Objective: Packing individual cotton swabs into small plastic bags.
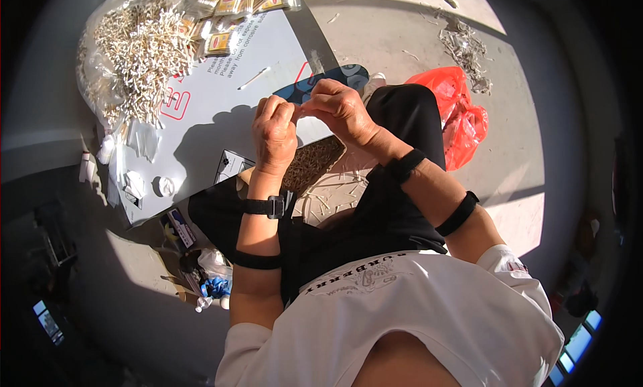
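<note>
My left hand (275,136) and my right hand (345,112) meet fingertip to fingertip over the near edge of the grey printed board (268,45). Both are closed in a pinch; whatever lies between the fingers is too small and hidden to make out. One loose cotton swab (254,78) lies on the board just beyond my left hand. A large heap of cotton swabs (144,52) spills from a clear plastic bag (90,72) at the far left. Flat packets with yellow labels (231,2) are piled beside it. Under my wrists, more swabs (311,164) fill a container between my legs.
Crumpled clear wrappers (142,140) and a small roll of tape (165,186) lie on the board's left side. A dark blue object (301,89) sits behind my hands. The red plastic bag (462,122) rests right of my knee, with scraps (465,48) on the floor beyond.
</note>
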`<action>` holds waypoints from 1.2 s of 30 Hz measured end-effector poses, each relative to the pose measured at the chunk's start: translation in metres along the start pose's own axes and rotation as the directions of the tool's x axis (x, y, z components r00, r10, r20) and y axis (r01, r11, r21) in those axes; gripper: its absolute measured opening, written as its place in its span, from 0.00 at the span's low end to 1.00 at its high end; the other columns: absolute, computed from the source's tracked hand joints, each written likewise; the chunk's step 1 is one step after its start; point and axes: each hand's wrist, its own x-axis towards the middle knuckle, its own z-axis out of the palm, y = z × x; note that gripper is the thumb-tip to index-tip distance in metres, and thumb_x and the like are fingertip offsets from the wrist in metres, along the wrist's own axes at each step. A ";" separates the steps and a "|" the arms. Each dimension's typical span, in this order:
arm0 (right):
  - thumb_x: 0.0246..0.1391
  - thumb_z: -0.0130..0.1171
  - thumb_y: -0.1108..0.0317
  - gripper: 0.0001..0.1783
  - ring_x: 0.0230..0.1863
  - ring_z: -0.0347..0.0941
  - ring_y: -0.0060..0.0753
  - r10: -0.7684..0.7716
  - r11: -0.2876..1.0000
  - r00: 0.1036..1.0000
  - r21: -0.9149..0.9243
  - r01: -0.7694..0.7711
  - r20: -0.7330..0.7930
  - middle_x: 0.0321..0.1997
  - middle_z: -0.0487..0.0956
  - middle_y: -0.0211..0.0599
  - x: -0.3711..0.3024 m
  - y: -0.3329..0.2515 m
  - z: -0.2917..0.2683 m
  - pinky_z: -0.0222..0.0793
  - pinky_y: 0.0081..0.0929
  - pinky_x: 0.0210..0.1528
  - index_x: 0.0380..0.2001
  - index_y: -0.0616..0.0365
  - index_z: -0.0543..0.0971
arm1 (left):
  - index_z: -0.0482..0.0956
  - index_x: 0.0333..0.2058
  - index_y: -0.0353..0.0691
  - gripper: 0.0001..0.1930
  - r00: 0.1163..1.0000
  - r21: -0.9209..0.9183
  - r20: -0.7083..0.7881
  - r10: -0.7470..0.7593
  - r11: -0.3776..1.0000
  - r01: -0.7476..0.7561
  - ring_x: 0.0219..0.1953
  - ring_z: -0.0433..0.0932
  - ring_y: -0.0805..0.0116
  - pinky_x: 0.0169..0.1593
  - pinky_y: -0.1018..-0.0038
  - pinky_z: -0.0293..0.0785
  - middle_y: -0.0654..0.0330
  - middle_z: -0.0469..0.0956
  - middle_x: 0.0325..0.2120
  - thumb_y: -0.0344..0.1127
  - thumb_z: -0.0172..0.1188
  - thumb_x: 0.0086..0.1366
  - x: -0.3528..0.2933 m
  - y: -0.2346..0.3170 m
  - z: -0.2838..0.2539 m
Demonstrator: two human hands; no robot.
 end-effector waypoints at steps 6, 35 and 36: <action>0.41 0.64 0.78 0.06 0.31 0.70 0.42 -0.054 0.987 0.997 -0.148 0.062 0.061 0.27 0.70 0.35 0.010 0.000 -0.005 0.68 0.32 0.33 0.24 0.58 0.77 | 0.71 0.27 0.34 0.08 0.991 0.070 0.110 -0.072 0.995 0.064 0.36 0.73 0.50 0.37 0.59 0.71 0.53 0.71 0.28 0.15 0.52 0.49 0.009 0.006 -0.006; 0.45 0.65 0.75 0.06 0.34 0.72 0.41 0.006 0.999 0.992 -0.048 0.000 0.129 0.28 0.71 0.36 0.002 0.002 -0.006 0.69 0.32 0.36 0.28 0.58 0.78 | 0.73 0.29 0.30 0.11 0.959 -0.172 0.212 -0.187 0.959 0.225 0.32 0.74 0.54 0.37 0.66 0.72 0.55 0.72 0.29 0.14 0.49 0.45 0.006 0.003 -0.011; 0.45 0.65 0.75 0.06 0.34 0.72 0.41 0.008 0.999 0.991 -0.048 -0.001 0.131 0.28 0.71 0.36 0.001 0.002 -0.005 0.69 0.32 0.36 0.28 0.58 0.78 | 0.71 0.29 0.31 0.11 0.972 -0.068 0.209 -0.112 0.989 0.128 0.34 0.73 0.50 0.38 0.62 0.72 0.53 0.73 0.29 0.14 0.47 0.45 0.006 0.003 -0.010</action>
